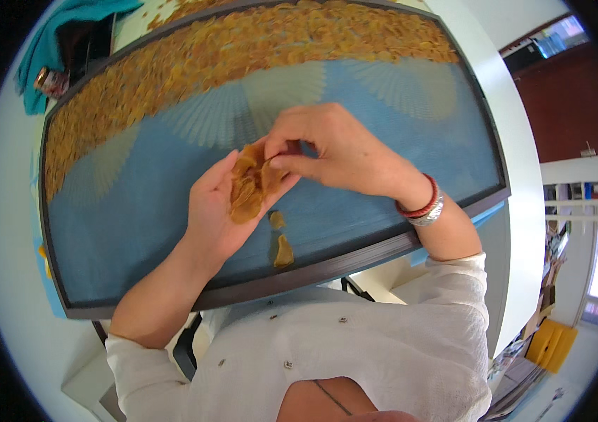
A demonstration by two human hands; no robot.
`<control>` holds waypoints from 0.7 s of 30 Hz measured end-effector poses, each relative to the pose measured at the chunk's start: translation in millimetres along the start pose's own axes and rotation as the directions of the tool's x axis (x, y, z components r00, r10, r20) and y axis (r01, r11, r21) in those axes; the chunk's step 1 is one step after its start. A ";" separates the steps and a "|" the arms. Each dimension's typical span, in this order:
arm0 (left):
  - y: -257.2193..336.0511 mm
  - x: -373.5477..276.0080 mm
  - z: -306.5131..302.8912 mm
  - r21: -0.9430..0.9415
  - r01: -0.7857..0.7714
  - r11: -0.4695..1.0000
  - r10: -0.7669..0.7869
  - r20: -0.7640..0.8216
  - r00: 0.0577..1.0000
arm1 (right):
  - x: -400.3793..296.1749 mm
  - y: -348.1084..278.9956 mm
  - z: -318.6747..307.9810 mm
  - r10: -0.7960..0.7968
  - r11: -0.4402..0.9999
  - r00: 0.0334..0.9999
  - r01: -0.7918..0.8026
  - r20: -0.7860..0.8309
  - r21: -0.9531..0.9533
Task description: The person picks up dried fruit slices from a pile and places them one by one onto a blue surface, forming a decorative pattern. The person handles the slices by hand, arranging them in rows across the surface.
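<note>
My left hand (225, 195) lies palm up above a framed panel, cupping several thin, amber-brown dried flakes (246, 203). Over its fingertips, my right hand (288, 153) pinches one flake (272, 176) between thumb and forefinger. The blue panel (172, 221) bears pale fan-shaped patterns (214, 116). Along its far and left parts runs a dense band of similar overlapping flakes (256, 42). Two loose pieces, a small one (277, 219) and a longer one (283, 252), rest on the blue surface near the front edge. What the flakes are made of cannot be told.
A dark frame (320, 266) surrounds the panel on a white table (515, 132). At the far left are a teal cloth (40, 63) and a small jar (51, 82). More flakes (172, 13) lie beyond the frame. A yellow object (551, 345) stands on the floor at right.
</note>
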State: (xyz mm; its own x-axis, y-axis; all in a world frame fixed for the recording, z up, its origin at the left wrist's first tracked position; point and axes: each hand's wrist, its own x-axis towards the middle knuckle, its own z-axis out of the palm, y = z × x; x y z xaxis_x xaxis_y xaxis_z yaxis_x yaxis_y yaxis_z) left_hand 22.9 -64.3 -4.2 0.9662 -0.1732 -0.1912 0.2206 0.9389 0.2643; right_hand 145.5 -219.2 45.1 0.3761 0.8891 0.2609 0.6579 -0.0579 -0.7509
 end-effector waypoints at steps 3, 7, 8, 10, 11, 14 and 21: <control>-0.8 1.6 1.3 0.004 0.000 1.000 0.000 -0.001 1.000 | -2.3 -5.2 -5.4 0.072 0.994 0.997 -0.071 -0.002 0.083; 0.2 1.7 -0.5 0.005 0.012 1.000 -0.012 0.006 1.000 | -6.0 -0.8 -12.9 0.155 0.968 0.988 -0.149 -0.016 0.200; 0.4 1.6 0.3 0.021 0.015 1.000 -0.015 -0.005 1.000 | -6.6 0.9 -16.3 0.196 0.948 0.981 -0.188 -0.007 0.255; 0.5 0.6 2.7 0.024 0.013 1.000 -0.012 -0.029 0.999 | -8.2 11.2 -31.5 0.219 0.960 0.966 -0.189 -0.136 0.209; 0.7 -0.3 3.9 0.025 0.010 1.000 -0.009 -0.042 0.999 | -9.2 17.2 -43.0 0.226 0.964 0.954 -0.190 -0.198 0.186; 0.0 -0.6 5.9 0.034 0.010 0.999 -0.008 -0.054 0.999 | -24.2 43.6 -96.5 0.280 0.960 0.866 -0.257 -0.414 0.112; -1.0 1.2 2.5 0.083 0.024 0.996 -0.021 -0.032 0.999 | -81.5 149.5 -149.3 0.457 0.815 0.541 -0.572 -0.705 0.089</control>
State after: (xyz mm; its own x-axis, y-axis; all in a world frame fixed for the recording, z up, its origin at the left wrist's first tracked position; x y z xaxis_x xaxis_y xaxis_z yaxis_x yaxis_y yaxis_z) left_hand 24.2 -66.1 -2.4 0.9566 -0.1834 -0.2267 0.2538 0.9064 0.3376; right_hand 310.6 -368.1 2.1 0.9648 0.1345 0.2259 0.2628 -0.5153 -0.8158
